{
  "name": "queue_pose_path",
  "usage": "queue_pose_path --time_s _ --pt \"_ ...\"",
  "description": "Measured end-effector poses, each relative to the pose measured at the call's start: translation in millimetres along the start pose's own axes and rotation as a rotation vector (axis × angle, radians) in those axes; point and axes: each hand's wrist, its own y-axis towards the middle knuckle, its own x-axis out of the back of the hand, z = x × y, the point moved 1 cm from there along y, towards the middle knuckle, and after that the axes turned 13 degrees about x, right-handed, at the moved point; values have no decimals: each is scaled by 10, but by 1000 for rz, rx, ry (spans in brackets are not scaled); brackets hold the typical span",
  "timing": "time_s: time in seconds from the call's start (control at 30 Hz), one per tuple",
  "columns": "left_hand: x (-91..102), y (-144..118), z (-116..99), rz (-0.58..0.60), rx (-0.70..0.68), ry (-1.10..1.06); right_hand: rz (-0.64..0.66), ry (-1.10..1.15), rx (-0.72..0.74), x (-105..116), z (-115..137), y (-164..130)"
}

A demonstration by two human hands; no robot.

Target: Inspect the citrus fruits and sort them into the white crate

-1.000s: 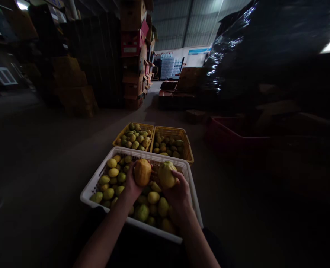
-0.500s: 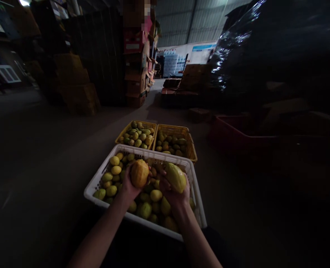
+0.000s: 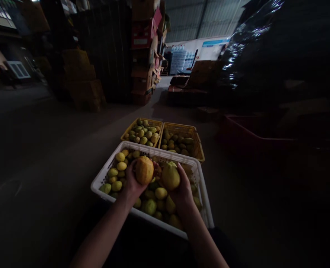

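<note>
My left hand is wrapped round an orange-yellow papaya with faint ridges. In my right hand rests a greener papaya, its narrow stem end tipped up, with my thumb along its right side. Both fruits are held side by side, a small gap apart, above a white plastic crate. Beneath them, several yellow and green papayas lie loose in that crate. My forearms hide part of its near rim.
Two yellow crates, a left one and a right one, stand behind the white crate with more fruit. A red bin is at right. Stacked cartons and a dark plastic-wrapped pile rise farther back.
The papaya in my right hand has turned from lying slanted to more upright, and my right fingers have shifted round it. The left one stays held. The view has swung slightly left.
</note>
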Motion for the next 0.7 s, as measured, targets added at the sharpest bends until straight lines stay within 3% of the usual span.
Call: queue_pose_path --time_s 0.23,0.53,0.7 --pt "-71 107 276 38 26 -35 -56 -358 240 -59 -46 0" --pt "-144 231 394 80 67 44 -100 -624 532 -7 -26 -9" --pt "-104 304 425 130 76 37 68 -773 677 40 -47 -14"
